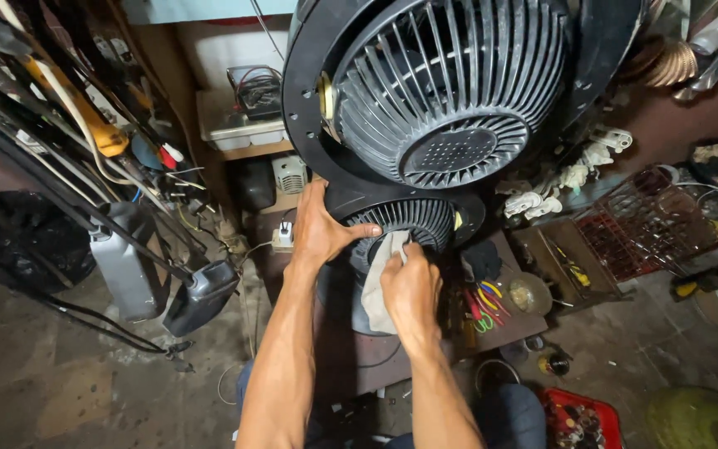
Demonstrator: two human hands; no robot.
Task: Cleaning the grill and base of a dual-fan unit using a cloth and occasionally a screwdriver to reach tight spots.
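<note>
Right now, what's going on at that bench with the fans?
A person's left hand rests on the ribbed black grille of a fan housing, thumb across its rim. The right hand presses a grey cloth against the grille. A larger black fan stands just above, and hand tools lie to the right.
</note>
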